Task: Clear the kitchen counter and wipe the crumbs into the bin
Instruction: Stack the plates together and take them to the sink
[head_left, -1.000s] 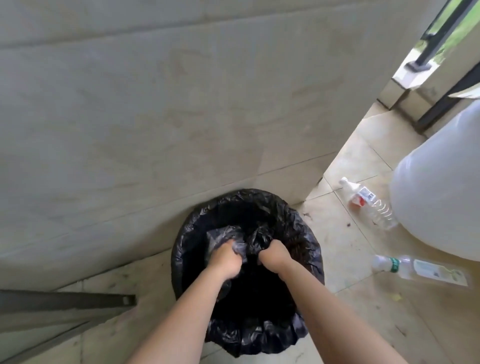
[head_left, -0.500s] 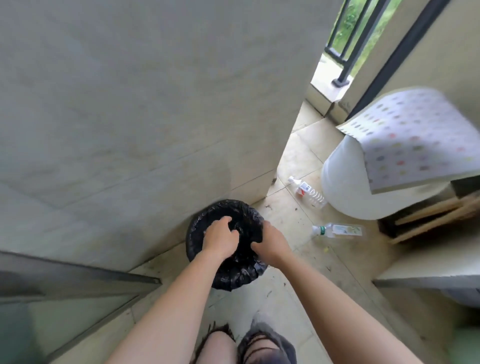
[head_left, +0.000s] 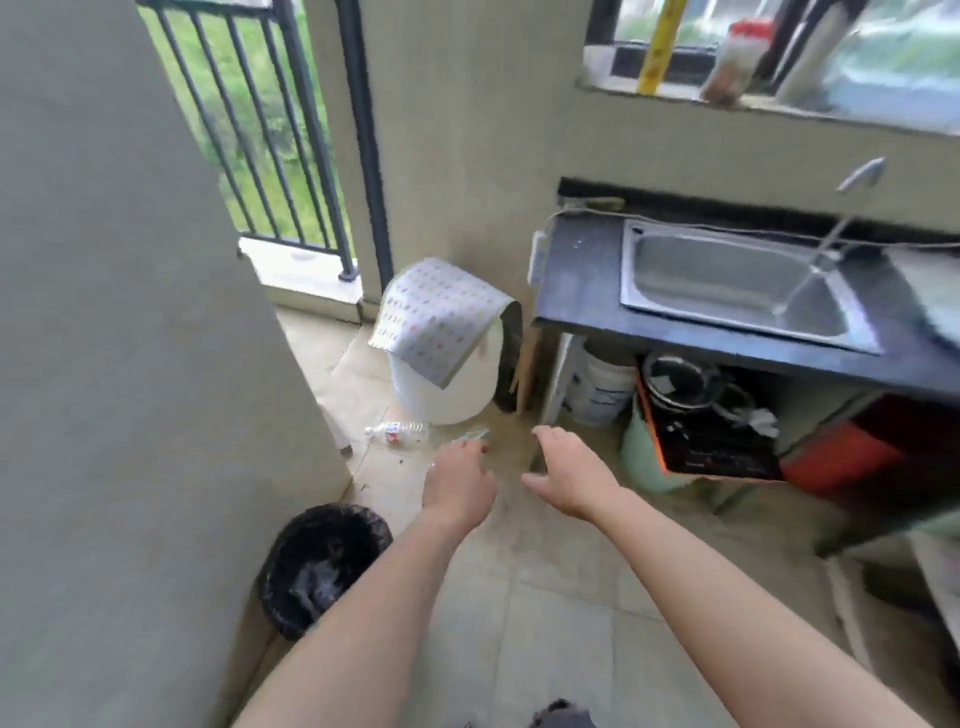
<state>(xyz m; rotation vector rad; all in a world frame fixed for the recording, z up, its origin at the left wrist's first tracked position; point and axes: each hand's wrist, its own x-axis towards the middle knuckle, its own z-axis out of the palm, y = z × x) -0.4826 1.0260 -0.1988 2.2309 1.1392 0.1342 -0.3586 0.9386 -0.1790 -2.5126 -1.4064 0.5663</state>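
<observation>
The bin (head_left: 317, 566), lined with a black bag, stands on the floor by the wall at lower left. My left hand (head_left: 457, 483) hangs above the floor, up and right of the bin, fingers loose and empty. My right hand (head_left: 569, 470) is beside it with fingers spread, holding nothing. The dark kitchen counter (head_left: 582, 280) with a steel sink (head_left: 737, 280) is at the right, above and beyond my hands.
A white drum (head_left: 447, 389) under a dotted cloth (head_left: 436, 317) stands by the counter's end. Two plastic bottles, one (head_left: 397, 431) and another (head_left: 470, 435), lie on the tiled floor. Buckets and a black stove (head_left: 701, 436) sit under the counter. A railing (head_left: 260, 124) is behind.
Both hands have let go of the bin bag and lifted away to the right. The view has swung up from the bin toward the counter and sink.
</observation>
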